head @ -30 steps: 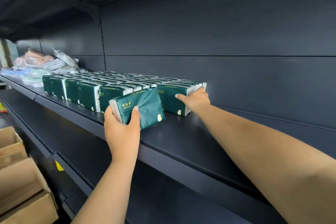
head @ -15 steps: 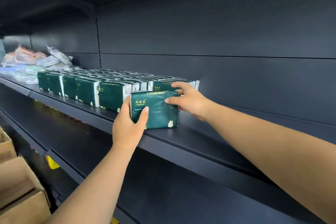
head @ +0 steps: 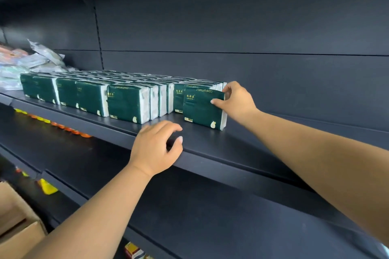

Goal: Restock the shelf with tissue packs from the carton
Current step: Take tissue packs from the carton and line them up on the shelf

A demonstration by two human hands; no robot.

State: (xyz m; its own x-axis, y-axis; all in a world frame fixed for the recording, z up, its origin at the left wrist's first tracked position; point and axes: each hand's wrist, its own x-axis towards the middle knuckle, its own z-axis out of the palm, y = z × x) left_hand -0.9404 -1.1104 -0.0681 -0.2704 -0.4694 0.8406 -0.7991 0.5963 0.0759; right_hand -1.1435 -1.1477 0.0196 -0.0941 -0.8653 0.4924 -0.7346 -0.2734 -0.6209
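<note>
A dark green tissue pack [head: 201,107] stands upright on the dark shelf [head: 210,143], at the right end of several rows of matching green packs [head: 88,96]. My right hand [head: 236,101] holds this pack by its right edge, thumb on the front face and fingers over the top corner. My left hand [head: 156,148] hovers over the shelf's front edge, fingers loosely curled, holding nothing. A cardboard carton [head: 16,223] shows at the bottom left.
Clear plastic-wrapped goods [head: 31,59] are piled at the shelf's far left. The shelf right of the packs is bare up to the dark back panel [head: 273,90]. A lower shelf [head: 189,216] juts out below. Yellow and orange price tags [head: 48,187] sit on lower edges.
The pack moved right and back to the row's end and now stands upright. My left hand let go of it and drew back to the shelf edge. My right hand now holds it.
</note>
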